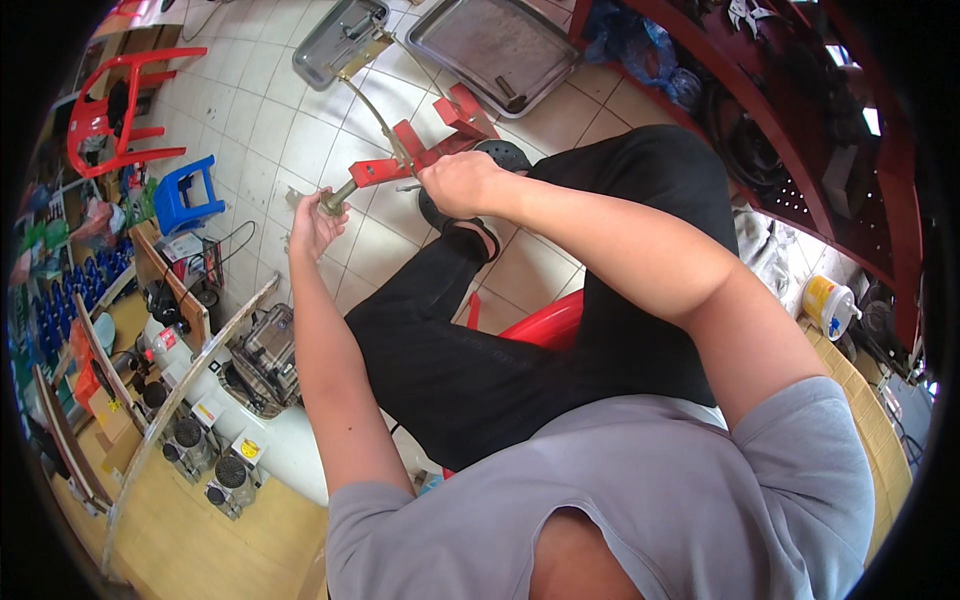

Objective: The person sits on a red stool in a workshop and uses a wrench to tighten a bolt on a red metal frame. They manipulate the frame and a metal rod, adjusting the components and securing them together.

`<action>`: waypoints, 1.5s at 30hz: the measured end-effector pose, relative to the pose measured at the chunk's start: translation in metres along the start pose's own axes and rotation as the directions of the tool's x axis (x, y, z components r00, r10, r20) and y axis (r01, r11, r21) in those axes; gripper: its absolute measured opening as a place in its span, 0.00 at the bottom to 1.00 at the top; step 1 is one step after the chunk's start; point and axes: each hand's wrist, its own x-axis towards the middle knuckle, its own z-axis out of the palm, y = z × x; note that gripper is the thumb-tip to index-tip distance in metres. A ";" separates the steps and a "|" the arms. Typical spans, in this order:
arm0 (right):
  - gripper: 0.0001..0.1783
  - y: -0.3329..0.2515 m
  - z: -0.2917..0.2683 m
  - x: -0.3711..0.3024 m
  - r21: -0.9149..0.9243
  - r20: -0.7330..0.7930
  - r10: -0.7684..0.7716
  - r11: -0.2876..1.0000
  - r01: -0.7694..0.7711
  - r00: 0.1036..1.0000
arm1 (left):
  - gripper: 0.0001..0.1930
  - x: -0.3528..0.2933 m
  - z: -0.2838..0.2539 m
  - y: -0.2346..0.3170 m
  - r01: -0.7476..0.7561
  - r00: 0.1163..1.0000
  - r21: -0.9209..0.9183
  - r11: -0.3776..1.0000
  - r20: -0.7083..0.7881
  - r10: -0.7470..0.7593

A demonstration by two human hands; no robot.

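In front of my knees stands a red metal stand [375,171] with a blocky arm. A dull metal cylindrical part [341,196] sticks out from its left end, and the fingers of my left hand [318,226] are wrapped round it. My right hand [458,184] is closed in a fist beside the stand's middle; what it grips is mostly hidden, with a short metal tip showing at its left. A thin curved metal bar [368,108] rises from the stand by my right hand toward a small metal tray [309,62].
A larger metal tray [437,58] on the tiled floor holds a bolt-like metal piece [510,95]. Blue [190,201] and red [125,110] stools stand at left. A dark red rack [780,120] rises at right, near a yellow-and-white tub [827,305]. Machinery and boards crowd the lower left.
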 end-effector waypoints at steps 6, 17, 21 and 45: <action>0.16 -0.003 -0.001 0.001 0.010 0.009 -0.001 1.000 0.001 1.000 | 0.21 0.002 -0.030 -0.008 0.152 0.979 0.101 0.983 0.123 -0.164; 0.16 0.000 0.004 0.002 -0.002 -0.006 -0.010 1.000 0.010 1.000 | 0.38 0.011 0.009 -0.010 0.231 0.956 0.201 0.952 -0.229 -0.183; 0.15 -0.001 0.005 0.002 0.004 -0.017 -0.028 1.000 0.028 0.999 | 0.32 0.022 0.014 -0.012 -0.151 0.967 0.141 0.978 -0.183 0.176; 0.17 0.006 0.014 0.019 0.178 -0.003 0.114 0.978 -0.112 0.993 | 0.33 0.011 -0.004 -0.006 0.343 0.938 0.432 0.834 -0.205 -0.279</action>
